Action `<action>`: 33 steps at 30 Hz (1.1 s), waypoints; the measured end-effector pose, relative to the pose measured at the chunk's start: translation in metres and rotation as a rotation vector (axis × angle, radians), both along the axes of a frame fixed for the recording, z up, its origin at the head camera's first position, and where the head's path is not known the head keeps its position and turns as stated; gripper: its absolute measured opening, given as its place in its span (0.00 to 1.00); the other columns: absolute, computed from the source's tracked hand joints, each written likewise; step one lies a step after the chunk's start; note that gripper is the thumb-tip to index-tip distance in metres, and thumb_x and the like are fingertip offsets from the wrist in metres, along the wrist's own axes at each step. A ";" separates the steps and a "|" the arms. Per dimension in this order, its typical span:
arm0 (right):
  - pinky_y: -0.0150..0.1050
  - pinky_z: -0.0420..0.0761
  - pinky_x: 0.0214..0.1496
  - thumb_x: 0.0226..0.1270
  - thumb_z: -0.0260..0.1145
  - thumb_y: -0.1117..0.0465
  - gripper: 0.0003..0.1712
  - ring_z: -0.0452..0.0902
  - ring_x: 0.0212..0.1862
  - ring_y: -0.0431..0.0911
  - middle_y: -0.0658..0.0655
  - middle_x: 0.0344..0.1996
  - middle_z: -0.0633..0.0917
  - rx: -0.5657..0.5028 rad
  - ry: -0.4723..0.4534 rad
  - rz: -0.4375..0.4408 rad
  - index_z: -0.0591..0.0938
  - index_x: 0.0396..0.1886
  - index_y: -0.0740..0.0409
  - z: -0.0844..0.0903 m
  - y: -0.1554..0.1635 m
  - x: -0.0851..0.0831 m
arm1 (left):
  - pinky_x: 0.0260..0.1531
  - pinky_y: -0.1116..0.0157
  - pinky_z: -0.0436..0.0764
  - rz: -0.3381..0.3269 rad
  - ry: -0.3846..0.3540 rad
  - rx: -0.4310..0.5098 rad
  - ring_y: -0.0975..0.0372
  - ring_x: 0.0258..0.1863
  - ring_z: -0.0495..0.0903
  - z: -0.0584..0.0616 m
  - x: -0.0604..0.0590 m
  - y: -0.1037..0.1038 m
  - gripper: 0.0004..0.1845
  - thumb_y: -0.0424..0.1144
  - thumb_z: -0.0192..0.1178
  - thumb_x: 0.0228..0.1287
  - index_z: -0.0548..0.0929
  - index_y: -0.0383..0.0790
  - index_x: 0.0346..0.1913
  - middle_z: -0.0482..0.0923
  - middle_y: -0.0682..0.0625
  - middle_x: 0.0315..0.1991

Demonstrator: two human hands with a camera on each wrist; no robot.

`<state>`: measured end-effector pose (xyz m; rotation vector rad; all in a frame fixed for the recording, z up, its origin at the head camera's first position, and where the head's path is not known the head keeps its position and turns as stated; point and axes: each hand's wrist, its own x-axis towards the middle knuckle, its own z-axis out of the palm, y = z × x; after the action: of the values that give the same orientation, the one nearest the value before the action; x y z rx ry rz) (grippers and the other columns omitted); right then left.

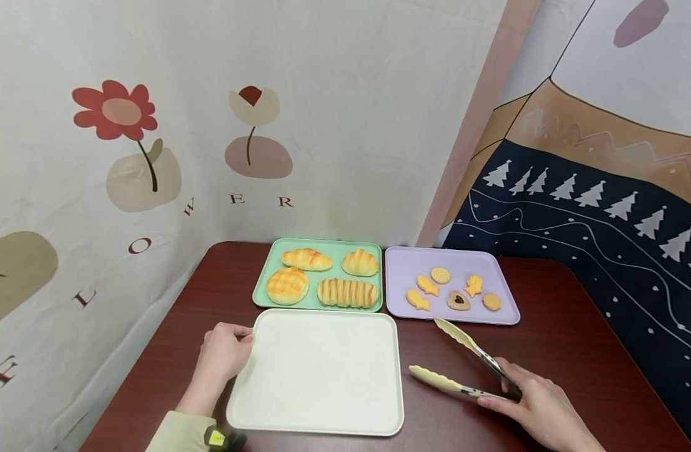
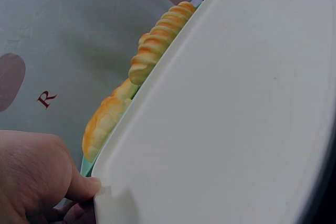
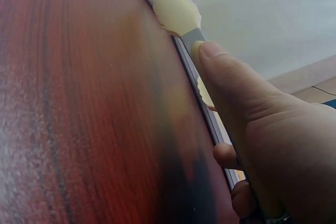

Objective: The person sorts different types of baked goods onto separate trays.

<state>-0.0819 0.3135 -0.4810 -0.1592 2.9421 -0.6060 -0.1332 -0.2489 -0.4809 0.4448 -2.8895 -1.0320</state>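
My left hand pinches the left edge of a white tray near its far corner. The left wrist view shows the thumb over the rim, with the other fingers partly hidden below. In my right hand is a pair of metal tongs with cream scalloped tips. Their arms are spread, with nothing between them. One tip reaches toward the front edge of the purple tray. Thumb and fingers wrap the tong handles in the right wrist view, where one cream tip shows.
Behind the white tray, a green tray carries a round bun, a ridged loaf, a croissant and a longer roll. Several cookies, including a heart-shaped cookie, lie on the purple tray. A printed curtain hangs behind the dark table.
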 end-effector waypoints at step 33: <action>0.50 0.84 0.38 0.54 0.64 0.15 0.56 0.78 0.37 0.44 0.52 0.45 0.80 0.179 0.041 0.109 0.84 0.64 0.57 -0.005 0.004 -0.005 | 0.27 0.58 0.81 -0.009 -0.001 -0.003 0.51 0.34 0.86 -0.001 0.000 0.000 0.13 0.34 0.63 0.70 0.92 0.32 0.49 0.88 0.34 0.47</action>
<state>-0.0867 0.3173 -0.4857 -0.3137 2.9832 -0.3271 -0.1336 -0.2489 -0.4815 0.4334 -2.8963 -1.0289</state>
